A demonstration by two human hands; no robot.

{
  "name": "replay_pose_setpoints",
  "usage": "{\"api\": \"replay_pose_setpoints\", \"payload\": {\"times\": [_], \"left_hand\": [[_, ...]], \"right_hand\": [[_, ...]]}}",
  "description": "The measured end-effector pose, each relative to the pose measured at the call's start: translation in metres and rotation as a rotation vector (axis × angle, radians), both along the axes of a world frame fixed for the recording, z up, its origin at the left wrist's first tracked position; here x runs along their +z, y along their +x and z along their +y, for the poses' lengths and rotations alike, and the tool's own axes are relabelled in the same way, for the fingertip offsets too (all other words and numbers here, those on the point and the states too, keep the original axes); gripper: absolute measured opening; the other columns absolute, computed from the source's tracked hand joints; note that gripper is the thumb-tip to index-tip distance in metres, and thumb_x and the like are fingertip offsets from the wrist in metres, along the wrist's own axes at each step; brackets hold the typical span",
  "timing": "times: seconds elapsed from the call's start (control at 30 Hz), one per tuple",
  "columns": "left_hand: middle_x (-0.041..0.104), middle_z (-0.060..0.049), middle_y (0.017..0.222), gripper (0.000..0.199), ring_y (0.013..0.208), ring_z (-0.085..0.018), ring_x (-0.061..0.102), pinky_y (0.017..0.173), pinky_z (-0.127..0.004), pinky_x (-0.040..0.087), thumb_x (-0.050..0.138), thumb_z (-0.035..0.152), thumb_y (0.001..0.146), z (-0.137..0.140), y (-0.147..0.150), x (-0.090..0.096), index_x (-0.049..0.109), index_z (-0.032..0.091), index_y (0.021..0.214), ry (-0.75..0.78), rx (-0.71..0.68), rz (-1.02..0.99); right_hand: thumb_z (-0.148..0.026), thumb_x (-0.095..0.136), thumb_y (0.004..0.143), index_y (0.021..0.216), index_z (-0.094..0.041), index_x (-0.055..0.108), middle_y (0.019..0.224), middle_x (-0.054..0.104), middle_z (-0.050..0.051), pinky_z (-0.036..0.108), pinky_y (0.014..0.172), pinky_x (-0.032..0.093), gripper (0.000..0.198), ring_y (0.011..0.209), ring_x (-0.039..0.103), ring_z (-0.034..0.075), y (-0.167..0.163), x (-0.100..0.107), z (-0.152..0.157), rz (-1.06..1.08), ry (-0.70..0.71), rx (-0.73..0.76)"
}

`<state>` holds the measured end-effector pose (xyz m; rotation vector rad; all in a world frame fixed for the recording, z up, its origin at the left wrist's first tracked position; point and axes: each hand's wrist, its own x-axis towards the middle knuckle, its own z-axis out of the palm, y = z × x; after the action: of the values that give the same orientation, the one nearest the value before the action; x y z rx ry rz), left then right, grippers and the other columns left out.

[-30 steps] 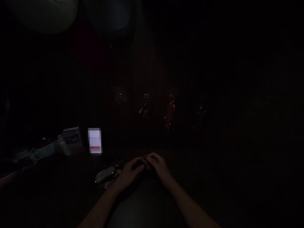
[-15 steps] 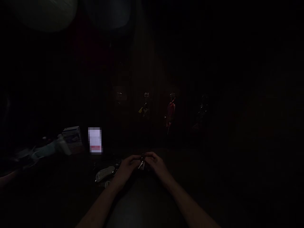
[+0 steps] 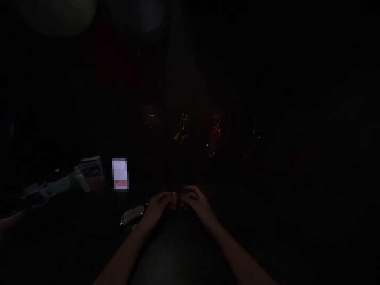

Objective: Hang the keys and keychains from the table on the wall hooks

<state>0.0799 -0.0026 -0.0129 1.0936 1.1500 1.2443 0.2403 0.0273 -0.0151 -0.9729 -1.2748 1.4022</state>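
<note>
The picture is very dark. In front of me, both hands meet over a small bunch of keys, whose metal gleams faintly. My left hand is closed, with thumb and fingertips pinching a round-headed piece of it. From the other side, my right hand pinches the bunch between thumb and fingers, its index finger raised a little. Fingers and shadow hide most of the keys. Left of my left wrist lies a pale, elongated object with a shiny rim; its kind I cannot make out.
A lit, blurred-out screen stands at back left beside a small box. Pale clutter lies farther left. Hooks along the back hold hanging keys with a yellow tag and a red item. Darkness covers the right side.
My right index finger has lifted and the right hand has risen slightly. The keys have turned between my fingers, so a rounded piece now shows at the left fingertips. The view is darker.
</note>
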Motion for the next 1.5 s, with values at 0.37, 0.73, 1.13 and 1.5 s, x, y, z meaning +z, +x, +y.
{"api": "replay_pose_setpoints", "payload": {"times": [0.37,0.73,1.13,1.5], "left_hand": [[0.065,-0.005,0.079,0.027,0.070,-0.012,0.056,0.068,-0.023,0.044,0.065,0.032,0.072,-0.005,0.001,0.005,0.069,0.014,0.092,0.011,-0.098,-0.184],[0.064,-0.005,0.084,0.030,0.075,-0.014,0.056,0.071,-0.025,0.043,0.063,0.038,0.074,-0.004,0.004,0.000,0.068,0.016,0.095,0.026,-0.111,-0.159],[0.066,-0.006,0.089,0.035,0.078,-0.015,0.058,0.075,-0.027,0.045,0.058,0.043,0.077,-0.008,0.005,0.003,0.064,0.018,0.100,0.055,-0.118,-0.043],[0.064,0.000,0.071,0.030,0.068,-0.015,0.058,0.065,-0.025,0.043,0.055,0.041,0.078,-0.001,0.004,-0.002,0.065,0.018,0.094,0.100,-0.063,0.154]], "right_hand": [[-0.021,0.052,0.072,0.082,-0.022,0.066,0.084,0.066,0.001,0.029,0.078,0.045,0.018,0.083,0.060,0.017,0.005,0.006,-0.004,-0.261,0.325,-0.024],[-0.025,0.061,0.070,0.076,-0.021,0.062,0.081,0.063,0.000,0.029,0.077,0.045,0.007,0.081,0.059,0.017,0.000,0.002,-0.008,-0.322,0.429,0.004],[-0.026,0.058,0.073,0.069,-0.021,0.064,0.091,0.063,0.005,0.032,0.082,0.044,0.008,0.089,0.059,0.018,0.000,-0.007,-0.002,-0.351,0.508,-0.066],[-0.027,0.052,0.079,0.070,-0.022,0.059,0.076,0.060,0.003,0.029,0.072,0.043,0.013,0.076,0.058,0.018,0.002,0.010,-0.005,-0.393,0.635,-0.182]]}}
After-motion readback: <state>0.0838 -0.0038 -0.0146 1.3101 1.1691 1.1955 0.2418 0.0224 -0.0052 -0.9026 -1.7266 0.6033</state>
